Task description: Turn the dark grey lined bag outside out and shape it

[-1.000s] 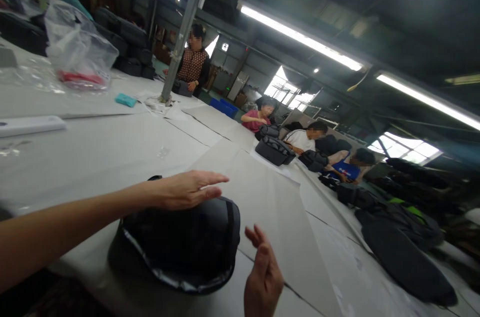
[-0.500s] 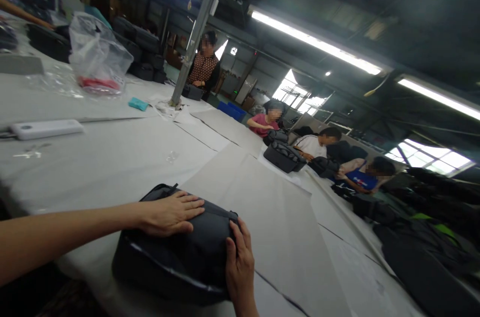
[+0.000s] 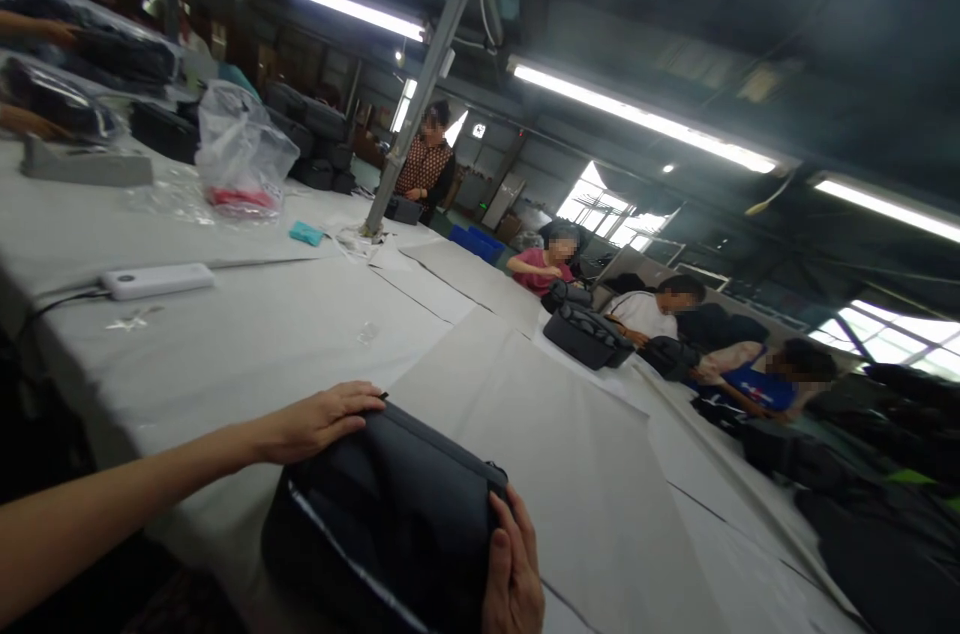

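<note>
While gripped, black bag (image 3: 397,514) between left hand (image 3: 319,421) and right hand (image 3: 514,574)

A long table (image 3: 247,334) covered in pale sheets runs deep into a dim workshop. Fluorescent tubes (image 3: 645,119) glow in rows under a dark ceiling, and a slanted metal post (image 3: 420,99) rises from the tabletop. Daylight comes through windows (image 3: 611,209) at the far wall. Seated workers (image 3: 652,299) line the right side, and one person (image 3: 425,164) stands by the post.
</note>
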`<state>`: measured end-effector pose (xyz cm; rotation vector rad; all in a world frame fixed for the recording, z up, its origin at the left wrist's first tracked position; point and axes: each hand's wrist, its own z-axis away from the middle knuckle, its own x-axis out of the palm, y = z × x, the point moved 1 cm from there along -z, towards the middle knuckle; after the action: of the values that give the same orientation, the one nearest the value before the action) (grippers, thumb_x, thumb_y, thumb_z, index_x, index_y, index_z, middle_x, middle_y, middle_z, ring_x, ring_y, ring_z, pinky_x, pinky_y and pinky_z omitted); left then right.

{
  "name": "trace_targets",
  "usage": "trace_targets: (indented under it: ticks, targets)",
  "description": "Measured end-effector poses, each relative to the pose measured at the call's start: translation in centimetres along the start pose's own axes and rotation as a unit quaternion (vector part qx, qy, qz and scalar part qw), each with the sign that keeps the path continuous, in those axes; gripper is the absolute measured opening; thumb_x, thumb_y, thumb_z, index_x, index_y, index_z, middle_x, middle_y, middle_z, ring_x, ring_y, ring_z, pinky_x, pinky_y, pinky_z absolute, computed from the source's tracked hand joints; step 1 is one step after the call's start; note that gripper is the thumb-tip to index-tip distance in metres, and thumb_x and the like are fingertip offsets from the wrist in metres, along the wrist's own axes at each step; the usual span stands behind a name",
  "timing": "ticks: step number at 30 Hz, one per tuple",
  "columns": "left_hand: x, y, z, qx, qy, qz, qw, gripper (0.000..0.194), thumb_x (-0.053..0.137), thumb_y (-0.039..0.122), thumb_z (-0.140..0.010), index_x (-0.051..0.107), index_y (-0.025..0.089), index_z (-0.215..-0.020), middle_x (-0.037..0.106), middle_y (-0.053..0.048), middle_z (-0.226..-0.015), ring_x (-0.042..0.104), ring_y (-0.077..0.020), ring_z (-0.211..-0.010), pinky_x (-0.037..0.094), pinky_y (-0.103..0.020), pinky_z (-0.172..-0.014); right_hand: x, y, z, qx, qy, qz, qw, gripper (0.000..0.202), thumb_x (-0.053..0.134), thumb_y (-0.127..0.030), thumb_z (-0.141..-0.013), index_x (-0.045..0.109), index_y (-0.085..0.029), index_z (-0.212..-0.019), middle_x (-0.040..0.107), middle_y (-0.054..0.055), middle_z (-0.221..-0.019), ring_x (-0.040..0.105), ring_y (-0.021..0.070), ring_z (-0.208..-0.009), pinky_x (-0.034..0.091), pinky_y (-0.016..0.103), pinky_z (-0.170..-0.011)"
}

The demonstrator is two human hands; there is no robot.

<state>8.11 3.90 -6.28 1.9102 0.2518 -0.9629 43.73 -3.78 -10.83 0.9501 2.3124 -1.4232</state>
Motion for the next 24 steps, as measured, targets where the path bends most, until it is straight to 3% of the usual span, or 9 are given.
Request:
trace_targets:
  ticks: [3,6,11,15,18,21,24]
  targets:
    - [0.0,-0.4,-0.5,0.005,-0.004,0.011,1.000,0.045,0.036,0.046,-0.102,0.053,0.028,-0.139,0.047,-0.005,-0.150,0.036,-0.0219,-0.143,0.025,-0.042,-0.122,-0.4,0.2,0.5,-0.026,-0.014,0.024,0.999,0.042,0.040,-0.055,-0.098,0.052,-0.038,-0.134,0.040,-0.001,-0.152,0.042,0.0284,-0.139,0.040,0.056,-0.113]
    - [0.2,-0.5,-0.7,0.009,-0.003,0.011,1.000,0.046,0.035,0.047,-0.102,0.054,0.027,-0.139,0.045,-0.007,-0.151,0.036,-0.0222,-0.142,0.026,-0.042,-0.122,-1.1,-0.3,-0.9,-0.051,-0.044,0.030,0.997,0.043,0.047,-0.056,-0.095,0.052,-0.036,-0.133,0.044,0.002,-0.148,0.045,0.0271,-0.136,0.042,0.054,-0.113]
    - [0.8,-0.1,-0.3,0.006,0.004,-0.016,1.000,0.051,0.035,0.051,-0.101,0.050,0.025,-0.142,0.039,-0.010,-0.154,0.035,-0.0259,-0.143,0.025,-0.047,-0.122,-1.6,-0.9,-3.7,-0.036,-0.092,0.011,0.995,0.053,0.043,-0.059,-0.095,0.048,-0.028,-0.138,0.045,0.006,-0.148,0.041,0.0258,-0.139,0.030,0.053,-0.121]
    - [1.2,-0.2,0.1,0.006,0.018,-0.022,1.000,0.051,0.039,0.054,-0.099,0.051,0.029,-0.141,0.039,-0.007,-0.154,0.034,-0.0273,-0.143,0.024,-0.048,-0.122,-2.0,-0.5,-2.1,0.057,-0.047,-0.015,0.997,0.086,0.044,-0.069,-0.088,0.020,-0.017,-0.152,0.024,0.013,-0.159,0.030,0.0303,-0.145,0.026,0.054,-0.121]
    - [1.6,-0.7,0.2,0.003,0.036,-0.019,0.999,0.050,0.040,0.056,-0.098,0.054,0.030,-0.138,0.041,-0.005,-0.154,0.036,-0.0287,-0.143,0.026,-0.047,-0.122,-2.9,0.1,0.2,0.148,-0.112,-0.042,0.982,0.107,0.058,-0.067,-0.080,0.005,-0.011,-0.154,0.014,0.017,-0.162,0.024,0.0317,-0.148,0.024,0.052,-0.122]
    - [2.1,-1.3,-0.1,-0.017,0.072,0.022,0.997,0.054,0.043,0.058,-0.096,0.050,0.029,-0.141,0.037,-0.005,-0.156,0.031,-0.0291,-0.145,0.020,-0.047,-0.123,-3.7,-0.1,1.6,0.151,-0.194,-0.099,0.964,0.101,0.066,-0.050,-0.078,0.012,-0.013,-0.155,0.025,0.013,-0.160,0.020,0.0260,-0.150,0.014,0.047,-0.125]
    - [2.5,-1.6,-0.6,-0.056,0.121,0.085,0.987,0.072,0.047,0.063,-0.092,0.033,0.024,-0.151,0.028,-0.008,-0.160,0.023,-0.0288,-0.148,0.011,-0.048,-0.125,-3.7,-0.9,1.3,0.132,-0.141,-0.110,0.975,0.087,0.071,-0.032,-0.071,0.034,-0.020,-0.149,0.048,0.009,-0.148,0.039,0.0284,-0.141,0.028,0.047,-0.121]
